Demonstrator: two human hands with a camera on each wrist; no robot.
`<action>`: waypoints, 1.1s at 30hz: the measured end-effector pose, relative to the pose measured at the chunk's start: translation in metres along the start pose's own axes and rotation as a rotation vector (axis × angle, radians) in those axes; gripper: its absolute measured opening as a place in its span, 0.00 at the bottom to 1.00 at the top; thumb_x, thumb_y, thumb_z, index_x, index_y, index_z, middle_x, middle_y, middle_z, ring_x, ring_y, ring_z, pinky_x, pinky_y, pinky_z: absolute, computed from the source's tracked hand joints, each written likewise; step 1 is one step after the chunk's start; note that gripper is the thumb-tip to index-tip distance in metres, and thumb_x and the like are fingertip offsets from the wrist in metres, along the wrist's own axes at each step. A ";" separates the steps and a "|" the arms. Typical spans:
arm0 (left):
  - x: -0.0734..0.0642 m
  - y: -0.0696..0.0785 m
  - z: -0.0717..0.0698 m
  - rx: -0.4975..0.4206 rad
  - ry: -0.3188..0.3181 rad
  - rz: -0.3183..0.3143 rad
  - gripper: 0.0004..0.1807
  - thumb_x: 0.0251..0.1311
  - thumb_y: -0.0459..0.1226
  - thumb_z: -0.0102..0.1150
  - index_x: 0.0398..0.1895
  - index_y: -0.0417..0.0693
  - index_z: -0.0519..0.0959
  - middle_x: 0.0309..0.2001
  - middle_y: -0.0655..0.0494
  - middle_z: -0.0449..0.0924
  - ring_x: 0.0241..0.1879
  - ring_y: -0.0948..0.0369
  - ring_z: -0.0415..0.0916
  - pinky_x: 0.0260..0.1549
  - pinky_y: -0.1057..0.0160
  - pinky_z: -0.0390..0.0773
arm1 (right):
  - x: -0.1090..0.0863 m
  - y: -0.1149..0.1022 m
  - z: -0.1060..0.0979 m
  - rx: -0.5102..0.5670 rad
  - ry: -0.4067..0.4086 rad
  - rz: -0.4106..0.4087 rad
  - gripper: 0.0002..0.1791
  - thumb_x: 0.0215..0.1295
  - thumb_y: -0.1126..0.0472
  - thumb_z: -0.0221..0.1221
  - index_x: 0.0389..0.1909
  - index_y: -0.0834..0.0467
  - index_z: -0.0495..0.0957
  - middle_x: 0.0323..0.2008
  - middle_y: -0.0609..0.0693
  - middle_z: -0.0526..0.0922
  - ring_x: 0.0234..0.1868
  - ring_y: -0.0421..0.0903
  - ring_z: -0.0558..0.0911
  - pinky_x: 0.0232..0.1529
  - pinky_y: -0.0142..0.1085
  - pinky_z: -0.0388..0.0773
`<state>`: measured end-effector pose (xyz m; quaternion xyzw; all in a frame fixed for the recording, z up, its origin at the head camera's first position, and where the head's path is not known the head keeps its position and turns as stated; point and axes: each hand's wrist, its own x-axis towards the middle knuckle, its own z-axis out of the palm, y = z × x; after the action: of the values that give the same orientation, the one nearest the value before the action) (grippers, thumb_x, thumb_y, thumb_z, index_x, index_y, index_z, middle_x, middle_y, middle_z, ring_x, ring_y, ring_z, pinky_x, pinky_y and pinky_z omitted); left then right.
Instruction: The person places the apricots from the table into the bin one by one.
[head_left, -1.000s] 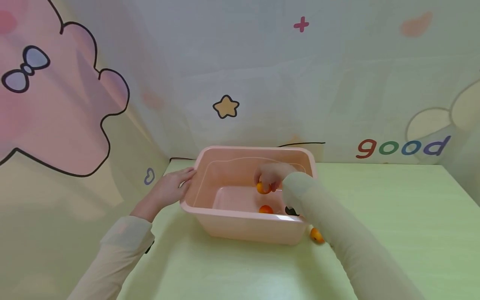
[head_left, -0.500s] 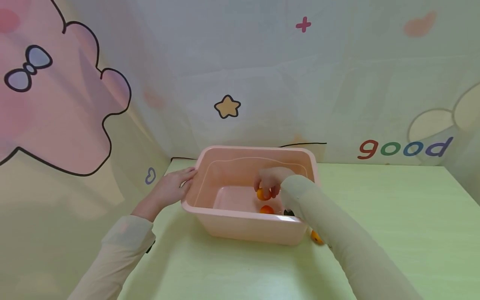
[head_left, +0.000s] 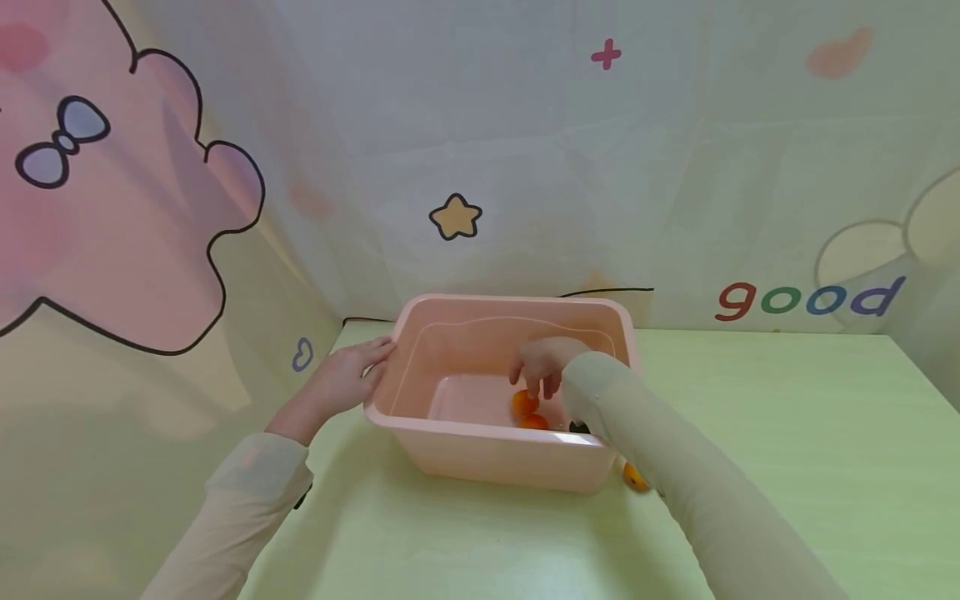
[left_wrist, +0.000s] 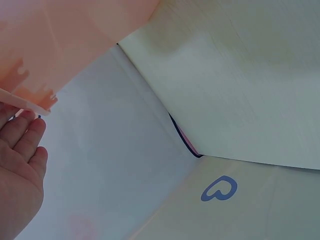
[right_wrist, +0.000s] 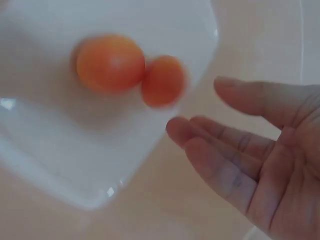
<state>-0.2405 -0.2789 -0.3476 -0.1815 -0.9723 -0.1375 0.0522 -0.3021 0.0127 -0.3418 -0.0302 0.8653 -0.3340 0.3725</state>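
Note:
Inside a pink plastic tub [head_left: 480,429] lie two small round fruits: an orange one [head_left: 524,405] and a redder one [head_left: 534,422] nearer the front wall. They sit side by side in the right wrist view, the smaller fruit [right_wrist: 164,81] slightly blurred. Just above them is my right hand [head_left: 542,365], thumb and fingers spread apart and holding nothing. My left hand [head_left: 348,377] touches the tub's left rim; in the left wrist view its loosely bent fingers [left_wrist: 27,137] meet the rim's underside, while the thumb is out of sight.
A dark object [head_left: 578,427] in the tub's front right corner is mostly hidden by the front wall and right sleeve. Outside, a yellow-orange fruit [head_left: 636,477] lies on the pale green table [head_left: 772,400]. Printed cloth walls [head_left: 525,167] stand behind and to the left.
My right hand has lowered the orange fruit toward the tub floor and let it go beside the redder one; its fingers have spread. My left hand stays at the rim.

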 end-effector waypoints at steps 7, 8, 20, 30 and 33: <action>0.000 0.002 0.001 0.003 0.003 -0.014 0.23 0.61 0.37 0.44 0.60 0.42 0.65 0.61 0.45 0.64 0.60 0.45 0.61 0.55 0.47 0.63 | -0.012 -0.009 -0.026 -0.181 -0.007 -0.051 0.21 0.50 0.66 0.53 0.46 0.45 0.74 0.44 0.51 0.73 0.46 0.53 0.71 0.38 0.42 0.73; 0.000 0.002 0.001 0.002 0.005 -0.012 0.23 0.61 0.37 0.44 0.60 0.42 0.65 0.61 0.45 0.64 0.60 0.45 0.61 0.55 0.47 0.63 | -0.013 -0.012 -0.033 -0.249 -0.021 -0.076 0.22 0.51 0.66 0.53 0.48 0.45 0.73 0.45 0.51 0.73 0.45 0.52 0.72 0.40 0.41 0.73; 0.003 -0.001 0.003 0.008 0.002 -0.008 0.23 0.61 0.37 0.44 0.60 0.43 0.65 0.61 0.45 0.64 0.59 0.45 0.62 0.55 0.46 0.63 | -0.058 0.004 -0.084 -0.509 0.003 -0.277 0.23 0.55 0.66 0.54 0.55 0.56 0.69 0.33 0.51 0.75 0.25 0.44 0.71 0.32 0.32 0.74; 0.003 0.001 0.002 -0.002 -0.020 -0.025 0.23 0.62 0.37 0.43 0.61 0.43 0.64 0.62 0.45 0.63 0.60 0.45 0.60 0.55 0.46 0.62 | -0.088 0.061 -0.125 -0.440 0.075 -0.286 0.26 0.56 0.62 0.57 0.57 0.60 0.66 0.40 0.55 0.77 0.35 0.47 0.76 0.36 0.36 0.76; 0.003 0.002 0.002 -0.005 -0.017 -0.027 0.23 0.61 0.37 0.44 0.61 0.42 0.64 0.62 0.44 0.63 0.60 0.45 0.60 0.55 0.46 0.62 | -0.090 0.079 -0.129 -0.441 0.087 -0.266 0.27 0.54 0.60 0.59 0.56 0.59 0.66 0.40 0.54 0.76 0.35 0.47 0.76 0.37 0.37 0.76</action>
<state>-0.2426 -0.2759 -0.3484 -0.1699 -0.9747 -0.1392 0.0415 -0.3069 0.1730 -0.2689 -0.2097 0.9209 -0.1843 0.2719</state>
